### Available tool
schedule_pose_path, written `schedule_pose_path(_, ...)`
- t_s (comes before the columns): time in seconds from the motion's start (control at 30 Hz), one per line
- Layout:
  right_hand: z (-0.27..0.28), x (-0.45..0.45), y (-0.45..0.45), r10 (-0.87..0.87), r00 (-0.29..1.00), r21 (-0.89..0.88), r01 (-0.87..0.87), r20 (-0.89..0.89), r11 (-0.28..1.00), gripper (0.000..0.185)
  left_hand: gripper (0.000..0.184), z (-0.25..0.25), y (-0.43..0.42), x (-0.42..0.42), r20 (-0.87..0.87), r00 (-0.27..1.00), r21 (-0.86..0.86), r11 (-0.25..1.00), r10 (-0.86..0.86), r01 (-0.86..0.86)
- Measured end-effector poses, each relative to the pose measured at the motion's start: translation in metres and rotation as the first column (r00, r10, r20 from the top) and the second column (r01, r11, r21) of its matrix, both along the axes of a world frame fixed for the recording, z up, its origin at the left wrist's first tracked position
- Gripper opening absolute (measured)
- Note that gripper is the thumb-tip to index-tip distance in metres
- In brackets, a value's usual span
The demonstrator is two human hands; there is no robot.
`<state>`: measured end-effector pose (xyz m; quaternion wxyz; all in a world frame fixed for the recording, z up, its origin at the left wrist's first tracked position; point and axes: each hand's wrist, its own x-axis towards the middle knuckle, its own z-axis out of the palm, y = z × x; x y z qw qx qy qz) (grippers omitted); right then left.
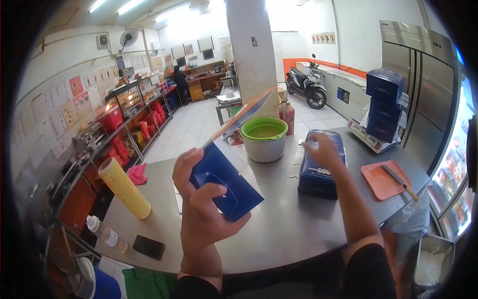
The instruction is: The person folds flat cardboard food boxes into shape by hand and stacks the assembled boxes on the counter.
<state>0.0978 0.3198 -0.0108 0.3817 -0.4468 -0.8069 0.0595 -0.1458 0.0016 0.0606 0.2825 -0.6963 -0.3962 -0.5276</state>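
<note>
Above the tabletop: one blue box, tilted, gripped by my left fingers. Rightward, standing on it: one dark pack, long axis running away from me, beneath my nearer right fingers; whether pinching, I cannot tell.

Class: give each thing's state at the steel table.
Blue cardboard box: held in left hand, flap raised
Dark blue printed pack: under right hand, contact unclear
Green plastic basket: inside round white pot
Metal knife: lying on pink tray
White scale: loaded with dark blue packs
Black rectangular phone: screen dark
Clear plastic bottle: capped
Yellow roll: apparently upright
</note>
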Motion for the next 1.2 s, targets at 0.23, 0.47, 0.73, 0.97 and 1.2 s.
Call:
schedule_pose_path(0.23,-0.009,0.029,0.132,-0.290,0.911,-0.223,0.360,0.292,0.906,0.070,0.087,0.006,-0.011,0.003,-0.016,0.998,-0.037,0.998,0.052,-0.053)
schedule_pose_path(0.47,-0.030,0.017,0.193,-0.192,0.867,-0.178,0.301,0.459,0.937,0.064,0.081,0.007,0.002,0.003,-0.055,0.996,-0.109,0.991,0.072,-0.078)
schedule_pose_path(0.73,-0.045,0.018,0.238,-0.259,0.894,-0.219,0.353,0.365,0.910,0.063,0.070,0.006,0.013,-0.006,-0.036,0.992,-0.108,0.986,0.124,-0.127)
schedule_pose_path(0.97,-0.032,0.012,0.231,-0.250,0.945,-0.017,0.259,0.210,0.966,0.052,0.070,0.005,0.019,-0.005,-0.049,0.991,-0.167,0.977,0.124,-0.130)
schedule_pose_path(1.2,0.039,0.017,0.125,-0.012,0.997,0.468,0.045,-0.074,0.883,0.028,0.076,0.003,0.017,-0.010,-0.011,0.998,-0.114,0.992,0.060,-0.061)
